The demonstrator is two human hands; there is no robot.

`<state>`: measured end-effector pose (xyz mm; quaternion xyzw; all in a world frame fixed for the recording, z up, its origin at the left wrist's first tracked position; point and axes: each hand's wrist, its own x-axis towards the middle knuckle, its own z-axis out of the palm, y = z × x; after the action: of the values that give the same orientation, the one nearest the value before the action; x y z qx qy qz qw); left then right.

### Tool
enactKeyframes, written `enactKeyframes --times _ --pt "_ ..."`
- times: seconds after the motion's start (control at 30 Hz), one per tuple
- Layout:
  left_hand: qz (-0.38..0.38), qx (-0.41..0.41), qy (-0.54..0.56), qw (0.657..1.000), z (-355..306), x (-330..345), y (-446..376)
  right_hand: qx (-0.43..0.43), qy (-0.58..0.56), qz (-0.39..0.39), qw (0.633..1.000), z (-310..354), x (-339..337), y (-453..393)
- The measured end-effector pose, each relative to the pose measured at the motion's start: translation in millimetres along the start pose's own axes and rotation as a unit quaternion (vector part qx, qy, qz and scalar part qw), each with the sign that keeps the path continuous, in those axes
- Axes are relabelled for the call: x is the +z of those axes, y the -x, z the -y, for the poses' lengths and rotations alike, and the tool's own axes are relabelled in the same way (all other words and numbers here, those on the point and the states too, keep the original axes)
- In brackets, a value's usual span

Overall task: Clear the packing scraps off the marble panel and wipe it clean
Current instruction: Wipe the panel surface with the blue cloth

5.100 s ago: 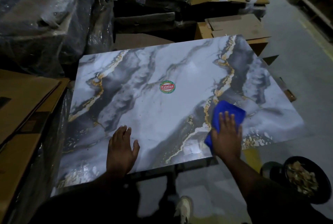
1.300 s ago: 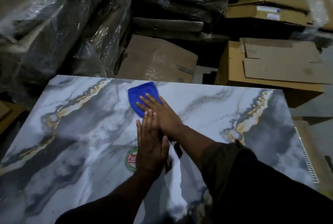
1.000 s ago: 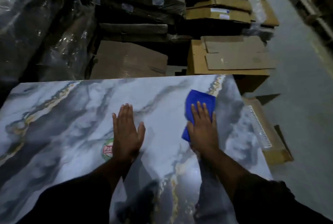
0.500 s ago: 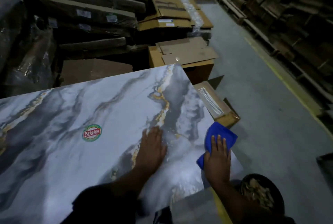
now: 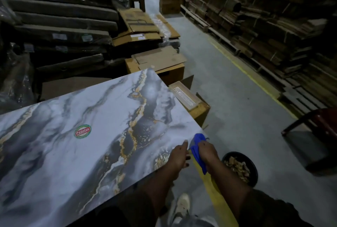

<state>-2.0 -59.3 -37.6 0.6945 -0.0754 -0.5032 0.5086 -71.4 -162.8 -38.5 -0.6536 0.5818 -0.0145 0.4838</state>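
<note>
Blue cloth [image 5: 198, 152] now bunched off glossy marble panel [image 5: 91, 135]

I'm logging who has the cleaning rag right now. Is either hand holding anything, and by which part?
The right hand grips the blue cloth around its bunched middle, off the marble panel's corner. The left hand rests on the panel edge, holding nothing.

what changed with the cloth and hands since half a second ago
The right hand drew the blue cloth off the marble panel's corner and now grips it bunched. The left hand slid to that corner. The round sticker stayed put.
</note>
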Motion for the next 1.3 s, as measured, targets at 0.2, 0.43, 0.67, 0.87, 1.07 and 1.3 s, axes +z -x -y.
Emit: enactKeyframes --times 0.2,0.43,0.67,0.87,1.07,1.3 --pt "0.106 -0.047 0.164 0.980 -27.2 40.2 4.1 -0.045 -0.285 0.051 0.956 -11.0 -53.2 36.9" --pt "0.161 0.036 0.215 0.962 -51.9 69.8 -13.5 -0.073 -0.321 0.040 0.943 -7.6 -109.5 4.1" --pt "0.139 0.051 0.241 0.959 -77.1 104.4 -29.7 -0.130 -0.271 0.080 0.950 -5.3 -160.0 -45.9" --pt "0.088 0.112 0.237 0.961 -101.9 137.1 -46.8 -0.200 -0.200 0.116 0.952 7.5 -192.6 -78.6" --pt "0.061 0.171 0.197 0.964 -129.9 145.6 -58.4 -0.145 -0.260 0.217 0.930 20.2 -216.9 -98.4" --pt "0.076 0.155 0.205 0.964 -157.0 69.9 -40.4 -0.179 -0.251 0.316 0.897 68.6 -228.4 -109.2"
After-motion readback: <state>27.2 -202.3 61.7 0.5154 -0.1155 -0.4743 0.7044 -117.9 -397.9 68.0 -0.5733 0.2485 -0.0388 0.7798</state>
